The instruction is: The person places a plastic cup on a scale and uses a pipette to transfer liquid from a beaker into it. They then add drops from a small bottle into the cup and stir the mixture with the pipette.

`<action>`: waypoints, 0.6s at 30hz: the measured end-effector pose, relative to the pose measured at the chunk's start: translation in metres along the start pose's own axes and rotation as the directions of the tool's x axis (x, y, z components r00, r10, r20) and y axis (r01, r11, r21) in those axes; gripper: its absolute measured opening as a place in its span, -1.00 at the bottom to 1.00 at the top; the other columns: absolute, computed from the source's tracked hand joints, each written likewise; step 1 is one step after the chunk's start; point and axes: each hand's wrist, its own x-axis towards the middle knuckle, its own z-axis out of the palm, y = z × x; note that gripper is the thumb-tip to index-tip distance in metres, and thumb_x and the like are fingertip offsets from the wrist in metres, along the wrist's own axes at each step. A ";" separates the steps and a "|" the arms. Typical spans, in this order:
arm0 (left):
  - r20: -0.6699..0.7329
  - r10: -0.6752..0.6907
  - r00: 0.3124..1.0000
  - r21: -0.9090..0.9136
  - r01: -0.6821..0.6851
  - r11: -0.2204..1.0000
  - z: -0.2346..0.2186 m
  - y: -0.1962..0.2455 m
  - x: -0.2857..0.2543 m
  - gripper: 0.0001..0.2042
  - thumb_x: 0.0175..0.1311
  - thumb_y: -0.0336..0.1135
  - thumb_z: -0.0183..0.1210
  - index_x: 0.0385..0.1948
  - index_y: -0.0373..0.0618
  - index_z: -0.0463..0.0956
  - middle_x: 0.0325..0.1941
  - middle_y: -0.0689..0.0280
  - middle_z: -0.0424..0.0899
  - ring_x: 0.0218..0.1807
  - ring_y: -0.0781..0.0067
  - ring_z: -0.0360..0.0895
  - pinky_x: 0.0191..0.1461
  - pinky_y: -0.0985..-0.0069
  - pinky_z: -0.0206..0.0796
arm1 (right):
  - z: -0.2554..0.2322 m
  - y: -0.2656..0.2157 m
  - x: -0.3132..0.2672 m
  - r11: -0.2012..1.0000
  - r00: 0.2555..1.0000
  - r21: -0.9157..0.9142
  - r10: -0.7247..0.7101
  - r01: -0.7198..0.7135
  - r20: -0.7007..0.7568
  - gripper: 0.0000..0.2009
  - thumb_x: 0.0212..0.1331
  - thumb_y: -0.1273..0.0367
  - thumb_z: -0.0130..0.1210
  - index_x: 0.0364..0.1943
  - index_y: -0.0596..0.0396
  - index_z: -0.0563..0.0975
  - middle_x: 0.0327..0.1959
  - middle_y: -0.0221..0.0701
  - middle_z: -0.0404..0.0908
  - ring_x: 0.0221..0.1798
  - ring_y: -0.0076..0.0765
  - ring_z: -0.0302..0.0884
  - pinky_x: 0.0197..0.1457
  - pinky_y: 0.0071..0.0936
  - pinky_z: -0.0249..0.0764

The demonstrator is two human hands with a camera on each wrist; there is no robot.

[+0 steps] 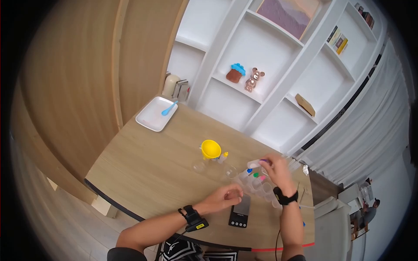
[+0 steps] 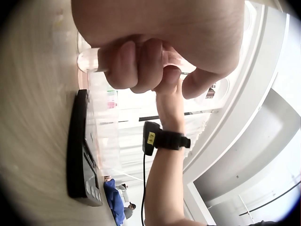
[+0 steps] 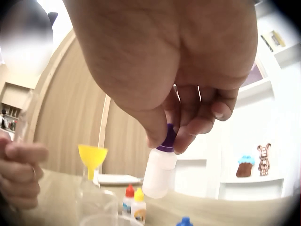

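Note:
My right hand [image 1: 280, 174] pinches the purple cap of a small translucent white bottle [image 3: 159, 173], which hangs tilted below the fingertips. My left hand [image 1: 223, 198] is curled round a clear tube [image 3: 22, 117]; the tube's rounded lower end shows beneath the fingers in the left wrist view, its middle hidden by them. Just by the left hand lies a black digital scale [image 1: 239, 213] with a row of buttons. Small bottles with blue [image 1: 249, 171], green [image 1: 256, 175] and pink caps stand beneath the right hand, beside several clear cups [image 1: 267, 188].
A yellow funnel [image 1: 211, 149] sits in a clear flask near mid-table. Beside it stand small bottles with yellow [image 3: 138, 207] and red [image 3: 127, 200] caps. A white tray [image 1: 150, 121] holding a blue spoon [image 1: 169, 108] is at the far left. White shelves rise behind the table.

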 end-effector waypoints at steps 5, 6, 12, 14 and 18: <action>-0.033 -0.032 0.999 0.056 0.034 0.998 -0.001 0.005 0.001 -0.77 0.47 -0.28 0.28 0.04 -0.05 0.52 -0.41 0.63 0.21 -0.37 0.78 0.13 -0.31 0.66 0.00 | -0.031 -0.040 -0.052 0.994 0.993 0.074 0.072 -0.079 0.092 -0.81 0.27 0.34 0.33 -0.30 0.22 0.69 -0.49 -0.16 0.65 -0.46 -0.08 0.61 -0.34 -0.25 0.50; -0.012 -0.059 0.998 0.040 0.060 0.997 0.000 0.005 0.000 -0.73 0.46 -0.28 0.30 0.09 -0.07 0.53 -0.41 0.63 0.22 -0.36 0.79 0.14 -0.31 0.66 0.00 | -0.025 -0.045 -0.058 0.994 0.993 0.098 0.028 -0.039 0.113 -0.80 0.28 0.32 0.33 -0.33 0.22 0.69 -0.51 -0.18 0.64 -0.46 -0.11 0.63 -0.35 -0.26 0.50; 0.020 -0.156 0.987 0.128 0.153 0.980 -0.006 -0.013 -0.001 -0.56 0.39 -0.28 0.41 0.26 -0.17 0.59 -0.34 0.63 0.46 -0.29 0.84 0.27 -0.27 0.70 0.11 | -0.009 -0.062 -0.070 0.979 0.975 -0.028 -0.200 0.203 0.102 -0.78 0.27 0.24 0.33 -0.36 0.12 0.69 -0.48 -0.22 0.66 -0.41 0.03 0.64 -0.31 -0.16 0.55; 0.000 -0.181 0.984 0.100 0.180 0.979 -0.007 -0.018 -0.001 -0.62 0.41 -0.30 0.39 0.21 -0.18 0.63 -0.29 0.62 0.56 -0.29 0.85 0.29 -0.28 0.72 0.13 | -0.007 -0.056 -0.076 0.980 0.974 -0.055 -0.183 0.192 0.131 -0.83 0.26 0.28 0.32 -0.26 0.08 0.69 -0.37 -0.23 0.69 -0.31 0.06 0.65 -0.22 -0.11 0.57; 0.063 -0.249 0.966 0.003 0.249 0.968 -0.003 -0.008 0.001 -0.63 0.48 -0.25 0.31 0.23 -0.17 0.62 -0.31 0.62 0.55 -0.35 0.83 0.26 -0.33 0.69 0.08 | -0.005 -0.035 -0.075 0.931 0.918 0.095 -0.365 0.354 0.158 -0.82 0.26 0.36 0.29 -0.11 0.07 0.66 -0.15 -0.25 0.69 -0.13 0.04 0.65 -0.05 -0.16 0.57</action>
